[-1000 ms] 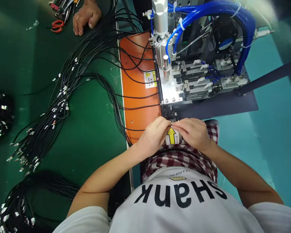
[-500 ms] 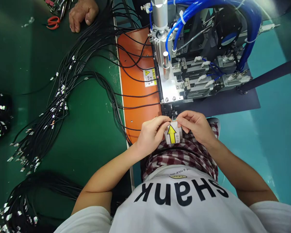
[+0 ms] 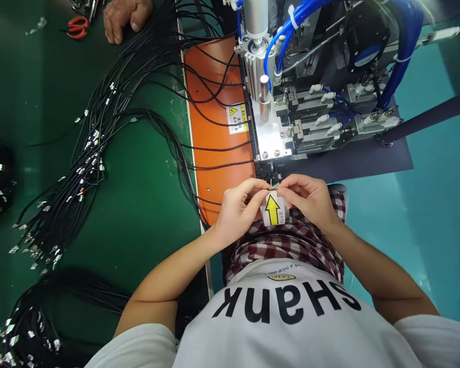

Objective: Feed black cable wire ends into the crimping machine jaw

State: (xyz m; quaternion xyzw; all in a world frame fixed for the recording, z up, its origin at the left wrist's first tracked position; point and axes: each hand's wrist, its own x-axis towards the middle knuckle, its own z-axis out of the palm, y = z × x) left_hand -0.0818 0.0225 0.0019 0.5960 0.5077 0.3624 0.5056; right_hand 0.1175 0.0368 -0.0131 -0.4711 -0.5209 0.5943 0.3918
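Note:
My left hand (image 3: 240,207) is closed in a pinch on the end of a black cable (image 3: 210,203), which runs in from the left. Thin coloured wires (image 3: 275,186), some green and some white, show between the two hands. My right hand (image 3: 309,200) pinches the tips of these wires, thumb against forefinger. Just below the fingertips is a white label with a yellow arrow (image 3: 273,210). Beyond the hands lies the front end of a machine with a bright metal plate (image 3: 268,138); the wires are close to its dark lower edge.
Bundles of black cables (image 3: 138,87) with shiny connectors spread over the green table (image 3: 145,168). Several cables cross an orange panel (image 3: 218,179) into the machine. Blue air hoses (image 3: 406,36) arch above. Another person's hand (image 3: 124,19) rests near red-handled pliers (image 3: 77,27).
The wires between my fingertips are more visible and look more fanned out. Both hands stay in nearly the same place, while the view has shifted slightly.

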